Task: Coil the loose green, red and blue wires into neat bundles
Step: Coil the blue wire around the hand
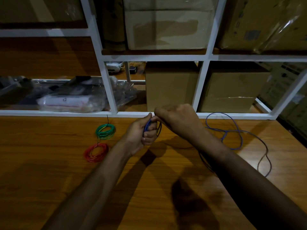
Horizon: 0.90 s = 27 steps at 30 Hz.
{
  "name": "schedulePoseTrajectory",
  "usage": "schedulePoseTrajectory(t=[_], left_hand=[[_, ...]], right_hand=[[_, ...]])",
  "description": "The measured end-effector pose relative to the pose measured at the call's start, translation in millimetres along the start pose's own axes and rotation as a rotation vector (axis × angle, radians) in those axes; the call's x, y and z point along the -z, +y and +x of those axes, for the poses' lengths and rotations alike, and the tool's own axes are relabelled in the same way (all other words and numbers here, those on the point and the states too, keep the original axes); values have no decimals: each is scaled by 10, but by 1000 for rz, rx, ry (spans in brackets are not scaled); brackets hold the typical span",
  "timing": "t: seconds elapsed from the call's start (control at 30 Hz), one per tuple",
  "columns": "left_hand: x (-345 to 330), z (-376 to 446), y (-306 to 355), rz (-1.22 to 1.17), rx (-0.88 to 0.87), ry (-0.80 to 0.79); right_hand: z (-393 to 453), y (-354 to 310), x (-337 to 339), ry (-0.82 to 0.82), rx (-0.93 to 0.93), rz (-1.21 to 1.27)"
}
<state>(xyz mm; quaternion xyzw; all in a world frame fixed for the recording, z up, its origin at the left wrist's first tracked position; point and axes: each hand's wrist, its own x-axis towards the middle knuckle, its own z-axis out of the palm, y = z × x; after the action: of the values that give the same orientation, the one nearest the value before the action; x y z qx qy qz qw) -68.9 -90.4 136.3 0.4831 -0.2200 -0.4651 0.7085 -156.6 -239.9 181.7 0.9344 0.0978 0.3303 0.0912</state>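
Observation:
A coiled green wire bundle (105,131) lies on the wooden table, tied with a dark strand. Just in front of it lies a coiled red wire bundle (96,152). My left hand (142,133) is closed around a few loops of the blue wire (147,125) at the table's far middle. My right hand (178,119) sits close beside it, fingers pinched on the same wire above the loops. The loose remainder of the blue wire (235,131) trails in curls across the table to the right and passes under my right forearm.
The wooden table (49,171) meets a white-framed shelf rack (114,103) at its far edge. Cardboard boxes (171,87) and plastic-wrapped packages (71,102) fill the shelves. The table's right edge (292,135) drops off beside the loose wire.

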Motion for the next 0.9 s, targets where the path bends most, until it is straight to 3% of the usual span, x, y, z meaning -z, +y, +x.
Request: schedulePoseTrajectory(t=[0.07,0.17,0.3,0.37,0.43,0.57,0.77,0.9], left_hand=[[21,-5,12,26,-12,-34],[111,-22,58,-10,21,-118],[310,-65,110,-180,67,-255],[396,-75,118,-301,39,-362],[481,-80,157,-435,-22,-433],[654,-79,247,-540,-102,-444],[680,12,238,-605,-173,-359],[789,-5,302,-624,-195,-310]], right_hand=[[56,65,-77,-57,-32,75],[101,195,-125,-167,-163,391],[27,450,-143,-333,-292,776],[-45,573,-152,-381,-339,847],[-141,716,-179,-352,-428,894],[-394,949,-243,-189,-746,1222],[-517,713,-442,-170,-689,1022],[-687,649,-664,-98,-616,614]])
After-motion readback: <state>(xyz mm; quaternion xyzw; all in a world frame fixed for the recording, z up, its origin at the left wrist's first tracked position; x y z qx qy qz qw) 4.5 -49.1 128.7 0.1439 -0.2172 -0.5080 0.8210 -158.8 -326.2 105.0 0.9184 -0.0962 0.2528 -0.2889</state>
